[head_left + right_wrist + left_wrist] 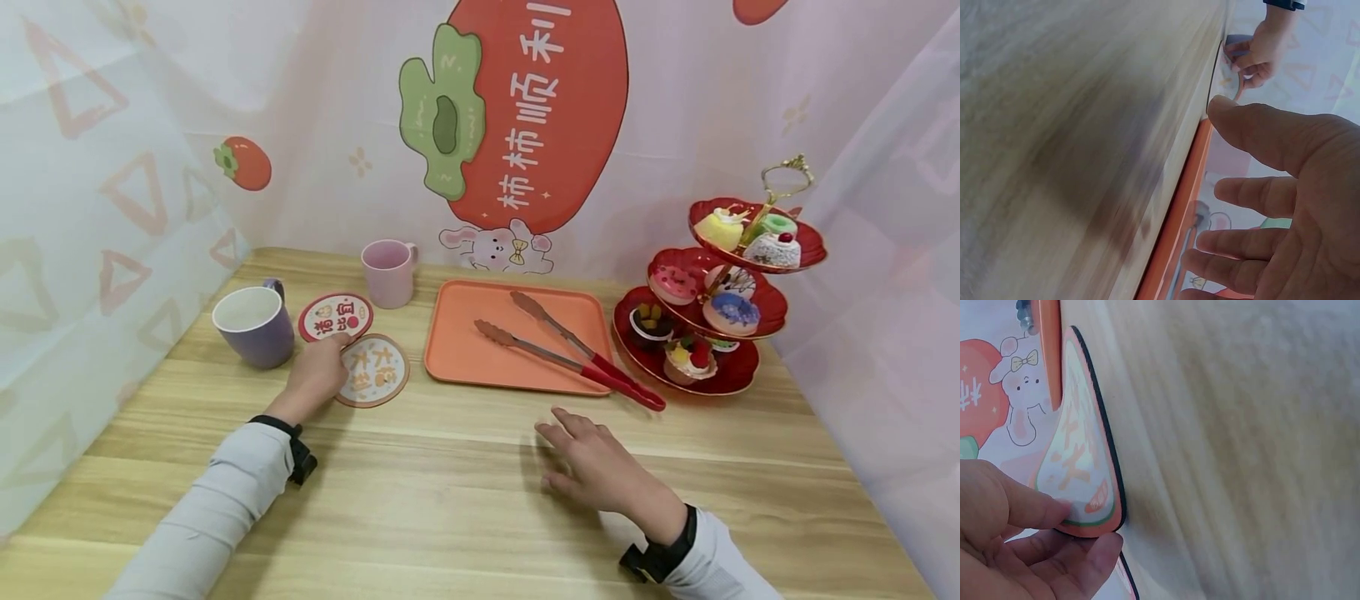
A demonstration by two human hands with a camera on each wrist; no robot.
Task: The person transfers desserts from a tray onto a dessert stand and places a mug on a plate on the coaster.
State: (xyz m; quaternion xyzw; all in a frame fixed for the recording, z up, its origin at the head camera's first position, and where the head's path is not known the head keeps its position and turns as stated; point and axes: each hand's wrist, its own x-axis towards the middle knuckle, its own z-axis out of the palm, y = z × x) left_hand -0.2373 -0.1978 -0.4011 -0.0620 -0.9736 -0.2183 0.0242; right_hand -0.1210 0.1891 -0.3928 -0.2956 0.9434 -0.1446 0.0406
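Purple mug is standing well left of the orange tray, showing white inside, bottom not visible. Left hand, near a red-rimmed coaster lying left of the tray, is pinching the pale round coaster just left of the tray, thumb on its face and fingertips at the rim, likely because a thin disc is offering little else to grip; can't tell if it's lifting. Pink mug is sitting off the tray's back left corner, bottom hidden. Tray is carrying tongs, handles overhanging its front right corner, probably keeping them easy to grab. Right hand is hovering in front of the tray, fingers spread, holding nothing. Three-tier stand is standing just right of the tray, presumably stacking to save room: top is bearing yellow, green and cherry-topped cakes, middle is bearing pink, blue and striped donuts, bottom is bearing fruit-topped tarts, one partly hidden item.
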